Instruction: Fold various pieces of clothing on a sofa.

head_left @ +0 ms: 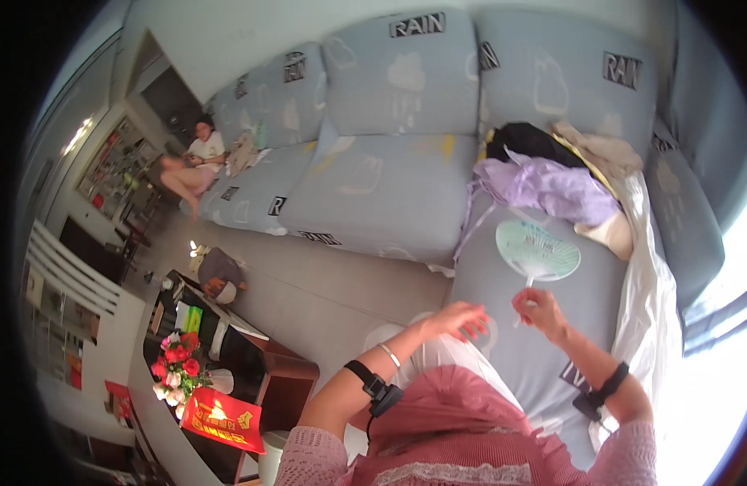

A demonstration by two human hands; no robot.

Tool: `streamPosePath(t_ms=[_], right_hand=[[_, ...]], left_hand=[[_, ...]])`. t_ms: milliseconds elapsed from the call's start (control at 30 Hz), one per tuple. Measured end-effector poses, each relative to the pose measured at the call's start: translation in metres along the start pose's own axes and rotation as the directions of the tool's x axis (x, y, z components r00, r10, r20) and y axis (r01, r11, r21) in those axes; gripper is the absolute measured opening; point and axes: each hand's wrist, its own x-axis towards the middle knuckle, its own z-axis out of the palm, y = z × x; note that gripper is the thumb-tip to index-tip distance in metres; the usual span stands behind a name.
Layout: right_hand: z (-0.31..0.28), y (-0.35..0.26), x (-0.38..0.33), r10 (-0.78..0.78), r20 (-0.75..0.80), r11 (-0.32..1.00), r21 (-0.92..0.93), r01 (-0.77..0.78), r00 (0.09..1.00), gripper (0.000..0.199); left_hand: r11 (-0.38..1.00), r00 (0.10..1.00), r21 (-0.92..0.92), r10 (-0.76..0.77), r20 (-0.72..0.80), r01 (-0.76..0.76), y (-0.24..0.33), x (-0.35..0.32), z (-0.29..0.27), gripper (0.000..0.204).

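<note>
A pale green hand fan (537,249) with a white handle is held up over the sofa seat, and my right hand (539,313) is closed round that handle. To its left my left hand (463,321) hovers above my lap, fingers loosely spread and nothing in them. Just beyond the fan lies a heap of clothes on the sofa (390,178), with a lilac garment (544,180) on top and a black one (527,139) behind it.
A person (205,150) sits at the sofa's far left end. On the floor stands a dark backpack (220,271). At the left, a dark table (228,344) holds a vase of red and white flowers (177,364) and a red printed sheet (222,419). White cloth (641,267) hangs along the right side.
</note>
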Motion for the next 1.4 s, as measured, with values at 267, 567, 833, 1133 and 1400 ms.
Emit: streamPosePath(t_ms=[267,567,833,1133,1400], right_hand=[[0.022,-0.029,-0.007,-0.18,0.073,0.969,0.184,0.164,0.981,0.004],[-0.007,-0.018,-0.023,-0.183,0.136,0.979,-0.065,0.193,0.974,0.014],[-0.155,0.073,-0.165,0.188,-0.408,0.972,-0.051,-0.228,0.894,0.016],[-0.253,0.252,-0.403,-0.002,-0.99,0.633,-0.111,-0.766,0.141,0.071],[-0.236,0.331,-0.434,0.418,-0.895,0.524,0.377,-0.764,-0.155,0.105]], left_hand=[[0.971,0.972,0.061,0.233,-0.005,-0.232,0.026,-0.022,0.05,0.031],[0.966,0.963,-0.123,0.207,-0.174,-0.229,0.012,-0.009,0.027,0.008],[0.845,0.676,0.102,0.487,-0.554,-0.525,0.067,0.048,-0.155,0.011],[0.787,0.824,-0.447,0.134,-0.55,-0.426,0.107,0.079,-0.169,0.024],[0.96,0.977,0.19,0.193,0.093,-0.207,0.111,0.04,0.057,0.024]])
